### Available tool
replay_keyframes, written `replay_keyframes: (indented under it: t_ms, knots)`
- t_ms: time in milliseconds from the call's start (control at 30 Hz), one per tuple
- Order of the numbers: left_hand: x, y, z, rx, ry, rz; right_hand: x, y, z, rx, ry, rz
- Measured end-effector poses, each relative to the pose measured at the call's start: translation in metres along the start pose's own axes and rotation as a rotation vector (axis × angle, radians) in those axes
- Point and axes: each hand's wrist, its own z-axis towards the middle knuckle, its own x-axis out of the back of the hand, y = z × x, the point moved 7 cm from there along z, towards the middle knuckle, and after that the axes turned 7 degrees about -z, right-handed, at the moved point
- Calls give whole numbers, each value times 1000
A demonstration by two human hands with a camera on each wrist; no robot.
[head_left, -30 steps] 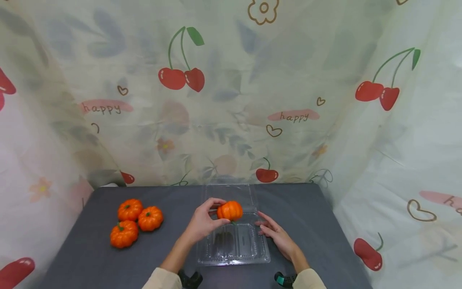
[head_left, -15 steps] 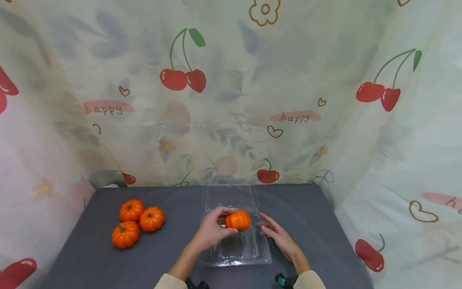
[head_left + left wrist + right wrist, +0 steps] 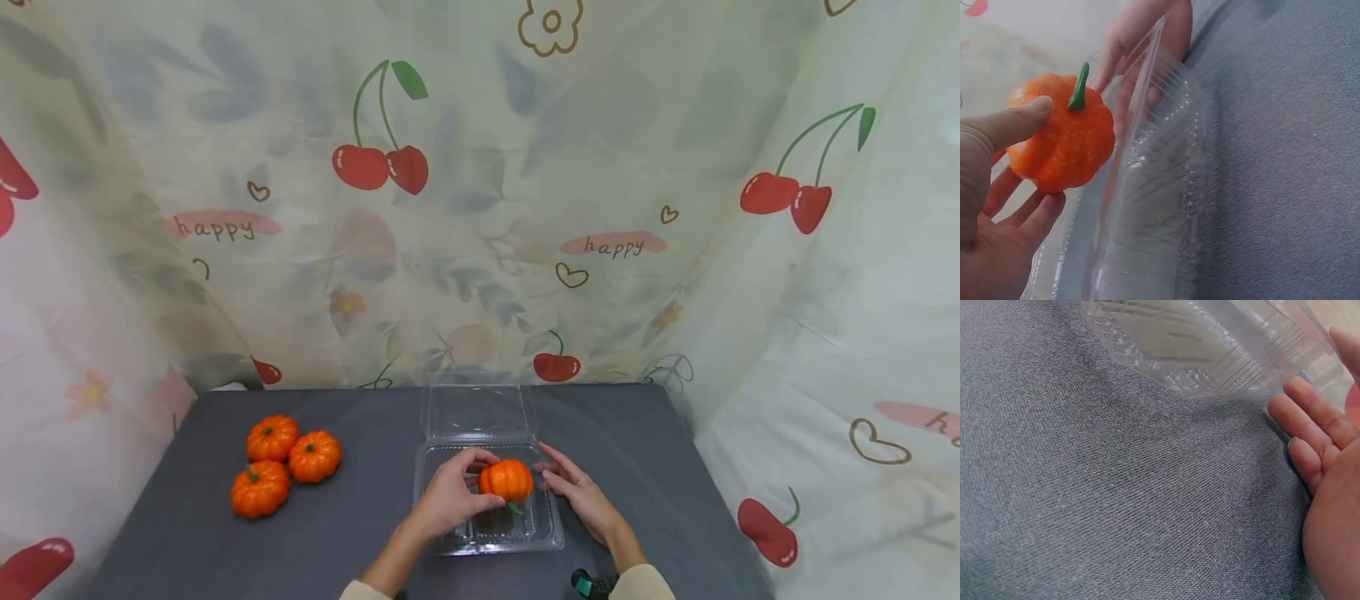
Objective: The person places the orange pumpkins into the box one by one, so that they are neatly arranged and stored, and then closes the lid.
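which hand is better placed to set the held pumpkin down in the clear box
Probably the left: the left hand grips the pumpkin, over the open clear box. The right hand holds no pumpkin; it is at the box's right edge, seemingly better placed to steady it.

Cherry-print cloth walls (image 3: 480, 200), grey tablecloth (image 3: 300, 554)

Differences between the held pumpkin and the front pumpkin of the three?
The left hand grips the held pumpkin; the front pumpkin sits on the cloth. In the head view, the held pumpkin's stem shows at the bottom, the front pumpkin's on top. Both are orange and ribbed.
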Motion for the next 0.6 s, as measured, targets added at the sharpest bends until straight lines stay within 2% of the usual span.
replay_keyframes:
  t_ms: [267, 467, 600]
  knots:
    - [-9, -8, -2, 24, -20, 14, 0, 0, 0, 5, 0, 5]
    - [-16, -9, -3, -7, -40, 56, 1, 2, 2, 12, -2, 8]
    - [-21, -9, -4, -27, -45, 122, 1, 3, 1, 15, -6, 15]
